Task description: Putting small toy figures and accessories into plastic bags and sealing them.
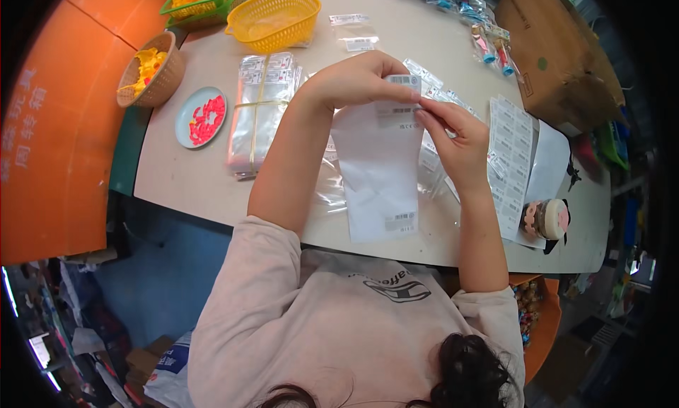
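Left hand grips sheet at far end; right hand pinches its right edge, perhaps a label, too small to tell. Sheet's mid-worktop, over clear bags. Uneven pull could tear it.

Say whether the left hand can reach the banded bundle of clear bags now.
Probably yes: the bundle lies close by the left forearm, its top mostly uncovered. But the left hand seems to grip the white sheet, so it would likely need freeing.
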Motion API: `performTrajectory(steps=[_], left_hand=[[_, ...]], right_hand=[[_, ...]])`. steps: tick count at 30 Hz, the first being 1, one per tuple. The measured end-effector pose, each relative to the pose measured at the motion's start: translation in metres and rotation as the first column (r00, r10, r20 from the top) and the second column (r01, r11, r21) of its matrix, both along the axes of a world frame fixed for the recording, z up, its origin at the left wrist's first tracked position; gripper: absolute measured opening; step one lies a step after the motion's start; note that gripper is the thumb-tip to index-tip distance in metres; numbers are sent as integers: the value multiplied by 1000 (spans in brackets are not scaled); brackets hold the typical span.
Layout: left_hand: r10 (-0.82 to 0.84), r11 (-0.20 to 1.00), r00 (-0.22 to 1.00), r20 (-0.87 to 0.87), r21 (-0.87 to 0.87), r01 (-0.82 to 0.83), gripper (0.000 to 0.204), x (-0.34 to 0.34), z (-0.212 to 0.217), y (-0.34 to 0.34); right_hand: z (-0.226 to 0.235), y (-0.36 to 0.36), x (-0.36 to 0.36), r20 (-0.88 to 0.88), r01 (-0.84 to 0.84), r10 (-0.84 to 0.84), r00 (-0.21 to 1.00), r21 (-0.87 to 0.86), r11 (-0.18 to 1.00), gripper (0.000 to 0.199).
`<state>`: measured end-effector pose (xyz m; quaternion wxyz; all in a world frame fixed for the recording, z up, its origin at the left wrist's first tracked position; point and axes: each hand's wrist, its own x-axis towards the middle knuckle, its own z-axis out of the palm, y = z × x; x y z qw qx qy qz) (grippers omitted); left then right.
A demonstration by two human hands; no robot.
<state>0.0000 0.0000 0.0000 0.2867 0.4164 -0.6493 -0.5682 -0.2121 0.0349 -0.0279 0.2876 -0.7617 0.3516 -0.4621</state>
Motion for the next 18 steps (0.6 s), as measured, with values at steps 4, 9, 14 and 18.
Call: performTrajectory(steps=[4, 9, 14, 18], left_hand=[[-48, 998, 999, 11, -51, 48, 21, -1, -1, -2], [-1, 996, 995, -102, -88, -8, 23, -3, -9, -10], [-29, 998, 984, -174, -56, 20, 32, -4, -6, -6], [-34, 998, 986, -164, -63, 24, 37, -4, 0, -2]], right_hand=[[0, -2, -3, 4, 9, -10, 1000, 77, 997, 21], [0, -2, -3, 83, 33, -49, 995, 179, 983, 25], [4, -3, -2, 0, 25, -25, 1000, -133, 991, 27], [11, -5, -2, -92, -6, -20, 996, -284, 959, 25]])
